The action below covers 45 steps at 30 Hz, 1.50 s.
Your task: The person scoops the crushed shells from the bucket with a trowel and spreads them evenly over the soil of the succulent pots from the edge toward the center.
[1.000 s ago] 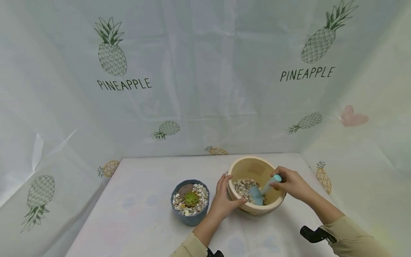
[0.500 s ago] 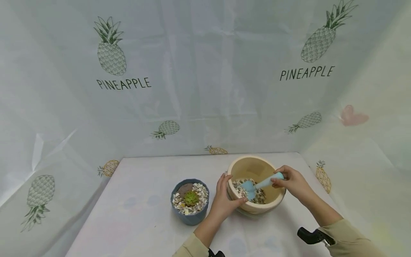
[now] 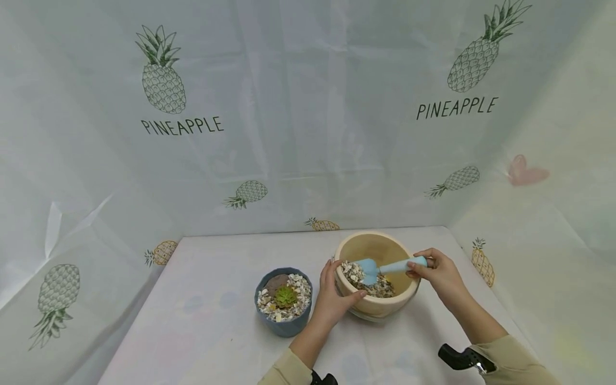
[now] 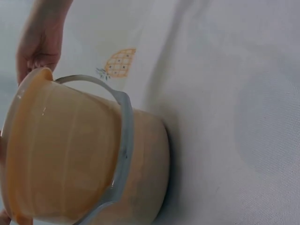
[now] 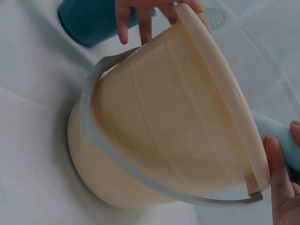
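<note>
A cream bucket with a grey carrying handle stands right of centre on the table, its mouth leaning toward me in the head view. My left hand holds the bucket's left rim, thumb on the near side and fingers farther back. With my right hand I grip the end of a small light-blue shovel at the bucket's right rim. The shovel's blade lies among the pale gravel inside, near the left wall. In the right wrist view, the bucket hides the shovel's blade.
Left of the bucket stands a blue pot with a green succulent, white gravel and a brown stone. Pineapple-printed sheeting closes off the back and sides of the white table.
The shovel has moved left and farther back through the gravel, its blade rising and its handle tilting flatter. My right hand turns with it. My left hand stays on the rim.
</note>
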Each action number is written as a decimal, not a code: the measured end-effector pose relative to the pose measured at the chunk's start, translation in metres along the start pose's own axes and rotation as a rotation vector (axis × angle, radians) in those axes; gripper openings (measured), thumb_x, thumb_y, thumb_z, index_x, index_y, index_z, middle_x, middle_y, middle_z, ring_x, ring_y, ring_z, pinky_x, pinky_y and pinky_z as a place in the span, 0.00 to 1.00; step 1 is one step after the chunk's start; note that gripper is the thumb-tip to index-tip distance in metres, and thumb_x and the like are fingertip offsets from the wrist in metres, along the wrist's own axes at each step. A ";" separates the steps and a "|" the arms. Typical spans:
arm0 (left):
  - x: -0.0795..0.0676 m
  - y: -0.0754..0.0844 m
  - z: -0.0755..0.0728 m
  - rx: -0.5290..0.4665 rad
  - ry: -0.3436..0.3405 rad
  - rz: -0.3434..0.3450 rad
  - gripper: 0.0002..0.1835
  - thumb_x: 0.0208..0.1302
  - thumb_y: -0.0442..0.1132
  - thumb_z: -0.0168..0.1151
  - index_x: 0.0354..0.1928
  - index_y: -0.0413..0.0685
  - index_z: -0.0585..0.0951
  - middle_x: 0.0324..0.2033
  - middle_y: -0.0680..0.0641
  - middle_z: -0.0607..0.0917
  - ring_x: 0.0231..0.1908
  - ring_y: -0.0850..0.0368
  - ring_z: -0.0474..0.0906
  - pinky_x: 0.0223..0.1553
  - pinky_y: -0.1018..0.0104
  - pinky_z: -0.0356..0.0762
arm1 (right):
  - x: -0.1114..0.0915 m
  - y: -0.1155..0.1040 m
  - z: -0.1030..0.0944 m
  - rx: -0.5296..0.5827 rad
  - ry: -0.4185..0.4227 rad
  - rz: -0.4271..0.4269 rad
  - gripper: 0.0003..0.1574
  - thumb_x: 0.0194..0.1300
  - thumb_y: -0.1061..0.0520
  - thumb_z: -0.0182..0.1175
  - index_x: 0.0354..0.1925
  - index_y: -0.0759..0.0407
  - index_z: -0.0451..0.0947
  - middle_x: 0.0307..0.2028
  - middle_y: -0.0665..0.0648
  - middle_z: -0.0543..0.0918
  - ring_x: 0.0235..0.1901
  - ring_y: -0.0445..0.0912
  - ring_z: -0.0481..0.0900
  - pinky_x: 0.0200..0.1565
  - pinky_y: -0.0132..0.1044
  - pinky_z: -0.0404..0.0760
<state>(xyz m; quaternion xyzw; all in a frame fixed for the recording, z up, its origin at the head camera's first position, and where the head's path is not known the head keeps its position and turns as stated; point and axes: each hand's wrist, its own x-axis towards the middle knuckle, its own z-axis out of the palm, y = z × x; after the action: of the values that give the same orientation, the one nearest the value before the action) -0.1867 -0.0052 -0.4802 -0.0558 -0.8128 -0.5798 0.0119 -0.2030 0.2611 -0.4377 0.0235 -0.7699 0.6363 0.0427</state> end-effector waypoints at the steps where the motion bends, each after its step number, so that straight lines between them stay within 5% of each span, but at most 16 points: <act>1: 0.001 0.000 0.000 -0.002 0.005 0.001 0.50 0.48 0.53 0.77 0.72 0.59 0.61 0.74 0.39 0.49 0.69 0.30 0.51 0.61 0.31 0.58 | 0.000 0.000 0.001 0.005 0.006 -0.002 0.24 0.67 0.61 0.63 0.52 0.76 0.66 0.34 0.57 0.85 0.32 0.42 0.85 0.39 0.33 0.83; 14: 0.002 -0.002 -0.004 0.013 0.039 -0.003 0.54 0.46 0.53 0.78 0.75 0.59 0.58 0.74 0.37 0.49 0.69 0.28 0.50 0.61 0.29 0.55 | -0.001 0.007 0.007 0.156 0.068 -0.022 0.24 0.66 0.63 0.63 0.53 0.75 0.64 0.32 0.49 0.85 0.31 0.41 0.85 0.40 0.31 0.83; 27: -0.017 0.015 -0.024 0.106 0.045 0.087 0.56 0.41 0.52 0.81 0.73 0.54 0.62 0.75 0.44 0.49 0.71 0.34 0.50 0.61 0.32 0.58 | -0.018 0.012 0.018 0.357 0.234 -0.016 0.20 0.65 0.61 0.65 0.49 0.65 0.68 0.31 0.51 0.86 0.29 0.42 0.85 0.39 0.31 0.83; 35: -0.029 0.017 -0.052 0.121 0.010 0.141 0.54 0.46 0.52 0.80 0.74 0.60 0.60 0.75 0.52 0.51 0.72 0.40 0.50 0.62 0.32 0.57 | -0.025 -0.002 0.030 0.411 0.329 -0.030 0.15 0.64 0.64 0.65 0.47 0.63 0.72 0.30 0.52 0.85 0.26 0.42 0.83 0.35 0.29 0.83; 45: -0.037 0.010 -0.103 0.067 0.181 0.108 0.50 0.47 0.47 0.79 0.72 0.66 0.62 0.74 0.54 0.57 0.71 0.42 0.54 0.62 0.33 0.58 | -0.028 -0.011 0.044 0.430 0.414 -0.006 0.16 0.64 0.66 0.64 0.48 0.66 0.71 0.30 0.53 0.83 0.26 0.42 0.83 0.35 0.29 0.83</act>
<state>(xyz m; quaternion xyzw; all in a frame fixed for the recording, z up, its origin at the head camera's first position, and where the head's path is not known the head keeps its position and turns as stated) -0.1532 -0.1016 -0.4401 -0.0464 -0.8232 -0.5534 0.1182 -0.1755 0.2153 -0.4377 -0.0958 -0.5922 0.7760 0.1946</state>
